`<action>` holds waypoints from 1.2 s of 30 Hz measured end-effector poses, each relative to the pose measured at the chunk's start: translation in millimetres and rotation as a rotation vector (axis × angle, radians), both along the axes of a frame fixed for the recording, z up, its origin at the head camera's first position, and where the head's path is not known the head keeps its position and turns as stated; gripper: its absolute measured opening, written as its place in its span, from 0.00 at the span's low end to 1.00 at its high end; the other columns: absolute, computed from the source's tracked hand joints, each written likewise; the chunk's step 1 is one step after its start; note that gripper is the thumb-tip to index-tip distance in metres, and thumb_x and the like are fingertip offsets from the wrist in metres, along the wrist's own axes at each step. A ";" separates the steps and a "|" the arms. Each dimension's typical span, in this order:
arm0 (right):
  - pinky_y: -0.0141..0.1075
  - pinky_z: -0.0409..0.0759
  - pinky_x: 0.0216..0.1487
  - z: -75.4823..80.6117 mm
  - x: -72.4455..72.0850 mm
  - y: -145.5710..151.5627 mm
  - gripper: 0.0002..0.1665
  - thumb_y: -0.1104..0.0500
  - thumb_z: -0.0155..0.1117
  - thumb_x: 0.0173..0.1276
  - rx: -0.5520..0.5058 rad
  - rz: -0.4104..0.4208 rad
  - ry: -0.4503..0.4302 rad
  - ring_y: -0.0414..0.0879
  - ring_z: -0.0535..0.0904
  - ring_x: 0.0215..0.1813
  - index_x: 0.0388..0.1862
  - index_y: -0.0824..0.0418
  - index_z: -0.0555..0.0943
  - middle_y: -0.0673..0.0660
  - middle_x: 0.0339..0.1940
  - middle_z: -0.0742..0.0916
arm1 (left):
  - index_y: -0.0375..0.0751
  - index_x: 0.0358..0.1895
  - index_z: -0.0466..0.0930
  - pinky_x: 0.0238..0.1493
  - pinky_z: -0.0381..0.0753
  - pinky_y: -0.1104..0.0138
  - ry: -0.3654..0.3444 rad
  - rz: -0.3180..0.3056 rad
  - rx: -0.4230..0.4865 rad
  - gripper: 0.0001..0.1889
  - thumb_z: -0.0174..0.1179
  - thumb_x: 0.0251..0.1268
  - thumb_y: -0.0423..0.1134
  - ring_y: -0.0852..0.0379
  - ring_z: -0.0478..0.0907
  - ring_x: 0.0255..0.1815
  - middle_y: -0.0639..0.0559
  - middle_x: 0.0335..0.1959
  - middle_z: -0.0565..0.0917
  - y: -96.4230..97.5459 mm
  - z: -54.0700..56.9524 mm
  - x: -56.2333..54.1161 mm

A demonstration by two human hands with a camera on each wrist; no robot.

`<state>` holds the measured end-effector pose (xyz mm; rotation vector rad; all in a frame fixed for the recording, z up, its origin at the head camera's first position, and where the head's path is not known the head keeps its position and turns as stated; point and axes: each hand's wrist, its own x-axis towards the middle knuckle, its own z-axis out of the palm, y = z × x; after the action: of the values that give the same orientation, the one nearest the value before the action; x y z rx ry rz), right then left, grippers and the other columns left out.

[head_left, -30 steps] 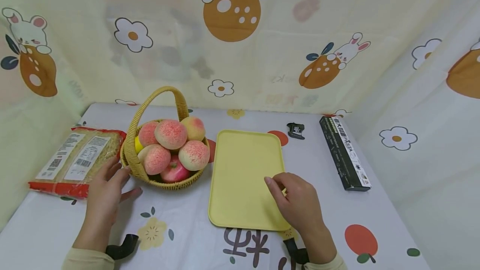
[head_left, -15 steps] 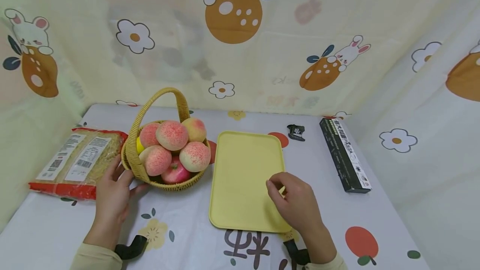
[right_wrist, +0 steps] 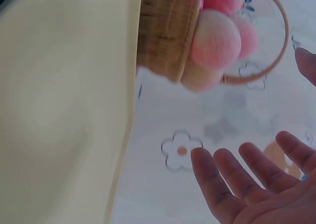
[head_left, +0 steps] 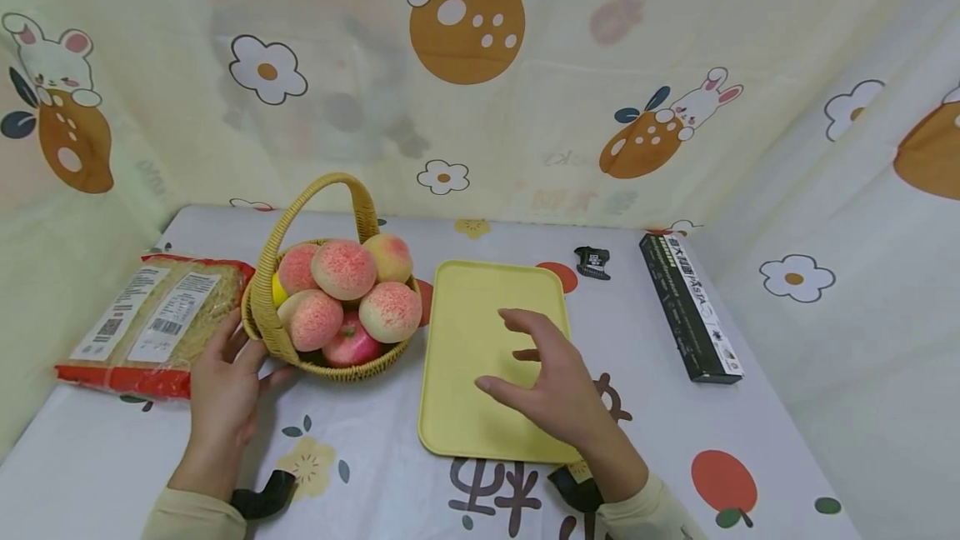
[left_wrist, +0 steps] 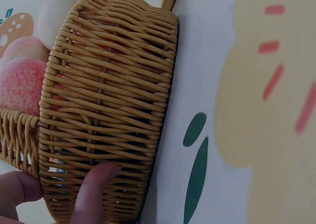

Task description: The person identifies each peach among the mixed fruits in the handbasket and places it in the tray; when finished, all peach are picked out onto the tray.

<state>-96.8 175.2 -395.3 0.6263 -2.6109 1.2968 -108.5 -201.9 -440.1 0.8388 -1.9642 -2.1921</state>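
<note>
A wicker basket (head_left: 345,373) with a tall arched handle (head_left: 281,227) stands left of centre. It holds several pink-and-yellow peaches (head_left: 343,269), a red apple (head_left: 351,342) at the front and a bit of something yellow (head_left: 278,290). My left hand (head_left: 227,394) rests against the basket's near left side, its thumb (left_wrist: 94,189) along the woven wall and another finger near the handle's base. Over the yellow tray (head_left: 457,398), my right hand (head_left: 551,373) is held with thumb and fingers spread apart and nothing between them. The right wrist view shows its fingers (right_wrist: 252,179) extended beside the tray.
A red-edged clear packet (head_left: 161,319) with white labels lies left of the basket. At the right lies a long black box (head_left: 686,307), and a small black packet (head_left: 592,262) sits behind the tray. A patterned curtain (head_left: 337,107) rises behind the table.
My left hand has moved right, up against the basket. My right hand has moved left over the tray and spread its thumb and fingers. The basket and tray stay put.
</note>
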 end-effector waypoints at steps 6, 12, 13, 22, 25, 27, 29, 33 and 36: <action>0.47 0.89 0.60 3.1 -5.3 -20.8 0.50 0.49 0.85 0.58 -0.016 0.070 -0.036 0.52 0.77 0.73 0.77 0.51 0.72 0.50 0.74 0.79 | 0.71 0.84 0.58 0.41 0.91 0.69 -0.008 0.005 -0.004 0.33 0.57 0.81 0.46 0.48 0.73 0.74 0.51 0.86 0.60 1.5 1.0 1.2; 0.46 0.89 0.60 8.4 -10.6 -36.0 0.49 0.49 0.85 0.58 -0.009 0.122 0.000 0.50 0.78 0.71 0.76 0.51 0.72 0.50 0.73 0.80 | 0.73 0.83 0.57 0.42 0.91 0.69 -0.017 0.002 -0.008 0.34 0.57 0.81 0.47 0.46 0.71 0.76 0.52 0.87 0.59 1.5 1.5 1.1; 0.47 0.89 0.59 9.3 -11.9 -38.4 0.48 0.49 0.85 0.59 -0.008 0.130 0.008 0.49 0.78 0.70 0.76 0.51 0.72 0.50 0.73 0.80 | 0.74 0.83 0.57 0.42 0.91 0.69 -0.017 0.001 -0.009 0.34 0.58 0.81 0.48 0.46 0.71 0.76 0.52 0.87 0.59 1.4 1.7 0.9; 0.47 0.88 0.59 23.0 -29.5 -61.9 0.48 0.48 0.84 0.59 0.025 0.191 0.009 0.47 0.79 0.69 0.77 0.50 0.73 0.48 0.73 0.79 | 0.73 0.84 0.54 0.45 0.92 0.66 -0.033 -0.003 0.002 0.35 0.57 0.81 0.47 0.47 0.71 0.76 0.51 0.87 0.58 0.0 2.2 1.5; 0.47 0.88 0.59 28.6 -37.9 -69.7 0.47 0.48 0.83 0.59 0.028 0.206 0.017 0.45 0.79 0.68 0.76 0.51 0.73 0.49 0.72 0.80 | 0.73 0.84 0.53 0.45 0.91 0.67 -0.039 -0.003 0.006 0.36 0.57 0.81 0.48 0.47 0.71 0.77 0.52 0.87 0.58 -0.2 2.2 1.7; 0.45 0.88 0.58 32.0 -44.1 -74.9 0.47 0.48 0.83 0.60 0.030 0.215 0.024 0.45 0.79 0.67 0.76 0.52 0.73 0.52 0.71 0.81 | 0.73 0.84 0.53 0.45 0.91 0.67 -0.041 -0.004 0.007 0.36 0.57 0.81 0.48 0.47 0.70 0.77 0.52 0.87 0.57 -0.4 1.9 1.9; 0.46 0.88 0.59 34.9 -50.3 -79.5 0.47 0.48 0.82 0.61 0.031 0.228 0.025 0.47 0.80 0.66 0.76 0.54 0.73 0.55 0.71 0.81 | 0.74 0.84 0.53 0.45 0.91 0.68 -0.041 -0.006 0.003 0.36 0.57 0.81 0.48 0.47 0.70 0.77 0.52 0.87 0.57 -0.7 1.6 2.0; 0.47 0.87 0.63 41.1 -63.9 -88.0 0.47 0.50 0.82 0.61 0.013 0.261 0.013 0.54 0.81 0.68 0.77 0.57 0.72 0.58 0.73 0.80 | 0.74 0.84 0.54 0.44 0.91 0.69 -0.034 -0.006 -0.004 0.36 0.58 0.81 0.48 0.49 0.71 0.76 0.53 0.87 0.58 -0.9 1.0 2.0; 0.48 0.86 0.65 45.9 -74.2 -93.6 0.48 0.51 0.83 0.61 -0.014 0.285 -0.015 0.57 0.80 0.70 0.78 0.58 0.72 0.58 0.75 0.79 | 0.74 0.84 0.54 0.43 0.91 0.70 -0.032 -0.004 -0.009 0.36 0.59 0.81 0.48 0.50 0.72 0.74 0.53 0.87 0.58 -1.0 0.5 1.9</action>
<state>-171.0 81.5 -349.4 1.0206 -2.5927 1.3977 -106.6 -203.0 -439.6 0.8748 -1.9905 -2.1842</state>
